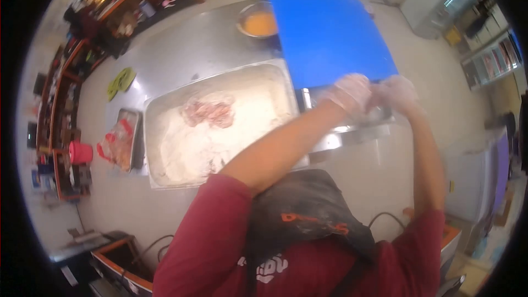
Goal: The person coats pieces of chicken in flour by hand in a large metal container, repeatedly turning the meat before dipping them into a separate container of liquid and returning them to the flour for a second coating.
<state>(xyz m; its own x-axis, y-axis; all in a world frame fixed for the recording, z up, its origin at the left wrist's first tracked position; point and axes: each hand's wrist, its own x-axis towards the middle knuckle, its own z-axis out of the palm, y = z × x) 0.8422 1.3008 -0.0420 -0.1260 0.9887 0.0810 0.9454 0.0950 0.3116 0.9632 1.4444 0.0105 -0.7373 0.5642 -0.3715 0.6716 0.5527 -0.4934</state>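
Observation:
Both my hands wear clear plastic gloves and are close together past the right side of the flour pan. My left hand (350, 93) has its fingers curled inward, and my right hand (397, 93) faces it. Between them is a small dark reddish patch, too blurred to name. Below the hands lies a shiny metal tray or pan (344, 121), partly hidden by my left forearm. A blue board (333, 33) lies just beyond them. To the left, raw meat pieces (212, 113) rest on white flour in a large metal pan (157, 179).
A metal bowl of orange-yellow liquid (259, 23) stands beside the blue board. Left of the pan are a tray with a red-and-clear plastic bag (118, 143) and a green item (121, 81). Shelves (69, 110) line the left wall; a white fridge (440, 0) stands far right.

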